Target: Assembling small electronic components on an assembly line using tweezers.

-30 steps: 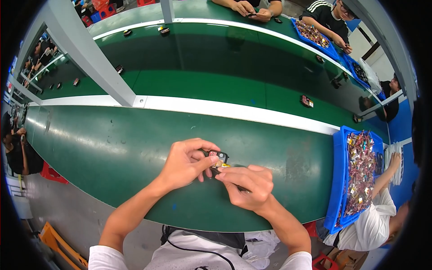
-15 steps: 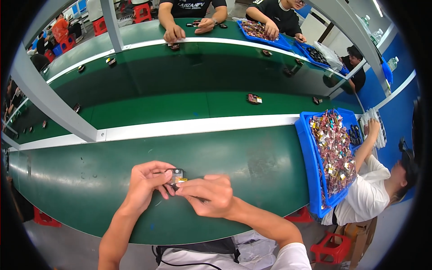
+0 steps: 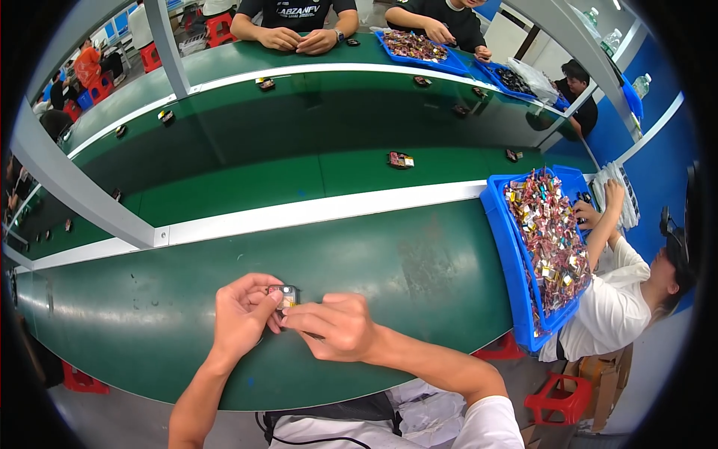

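Note:
My left hand (image 3: 245,310) pinches a small black casing (image 3: 290,291) between thumb and fingers, a little above the green worktop. Inside the casing sit small parts with a yellow and a whitish patch. My right hand (image 3: 338,325) is closed, its fingertips at the casing's lower right edge. From under its curled fingers shows a slim dark object (image 3: 315,336), too small and covered to name exactly.
On the right stands a blue tray (image 3: 496,224) heaped with small wired parts; a person in white (image 3: 609,314) works beside it. Beyond the white rail (image 3: 314,204), a conveyor belt (image 3: 254,176) carries several small casings (image 3: 401,160). Two people sit across, near another blue tray (image 3: 425,60).
My hands stay together on the casing, with the right fingers shifted slightly along it. The view has turned a little. Across the belt, a person's reaching hand has drawn back beside the other.

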`<state>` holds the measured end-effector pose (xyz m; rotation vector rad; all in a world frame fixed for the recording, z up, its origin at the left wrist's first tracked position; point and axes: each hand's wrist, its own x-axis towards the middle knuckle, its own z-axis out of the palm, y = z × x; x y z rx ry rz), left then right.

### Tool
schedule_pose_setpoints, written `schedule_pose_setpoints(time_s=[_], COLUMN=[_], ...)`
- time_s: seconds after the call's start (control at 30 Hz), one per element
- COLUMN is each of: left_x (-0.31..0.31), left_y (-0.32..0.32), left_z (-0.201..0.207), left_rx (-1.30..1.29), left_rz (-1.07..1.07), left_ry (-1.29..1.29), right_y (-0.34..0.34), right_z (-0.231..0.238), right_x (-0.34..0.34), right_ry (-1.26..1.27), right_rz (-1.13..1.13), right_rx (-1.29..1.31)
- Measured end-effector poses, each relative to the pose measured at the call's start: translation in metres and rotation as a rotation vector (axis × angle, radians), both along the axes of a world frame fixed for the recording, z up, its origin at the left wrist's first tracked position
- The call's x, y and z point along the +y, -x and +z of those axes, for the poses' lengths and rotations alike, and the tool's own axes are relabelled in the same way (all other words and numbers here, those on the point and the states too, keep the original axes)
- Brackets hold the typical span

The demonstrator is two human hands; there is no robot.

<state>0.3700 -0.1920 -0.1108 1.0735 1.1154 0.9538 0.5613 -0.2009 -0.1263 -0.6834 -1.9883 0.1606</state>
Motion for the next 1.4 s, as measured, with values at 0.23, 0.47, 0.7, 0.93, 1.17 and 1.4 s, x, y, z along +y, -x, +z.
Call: schedule_pose_setpoints(time_s=[0.23, 0.47, 0.7, 0.93, 1.17, 1.4], left_x=[-0.002, -0.004, -0.002, 0.0, 0.001, 0.002], left_y=[-0.005, -0.01, -0.005, -0.002, -0.001, -0.003], left_z=[0.001, -0.004, 0.001, 0.002, -0.001, -0.002], left_rx=[0.029, 0.051, 0.016, -0.037, -0.056, -0.047], left_rz=[0.031, 0.03, 0.017, -0.009, -0.004, 0.005], left_ry=[-0.006, -0.021, 0.027, 0.078, 0.077, 0.072], right_y=[0.0, -0.003, 0.0, -0.003, -0.002, -0.003], right_z=[-0.004, -0.004, -0.002, -0.002, -0.004, -0.004], right_x=[0.0, -0.001, 0.003, 0.001, 0.002, 0.002], right_ry=[0.03, 0.09, 0.165, 0.169, 0.161, 0.17], right_rz=[0.004, 0.007, 0.029, 0.037, 0.038, 0.036], right_rx=[0.016, 0.033, 0.131, 0.102, 0.087, 0.086])
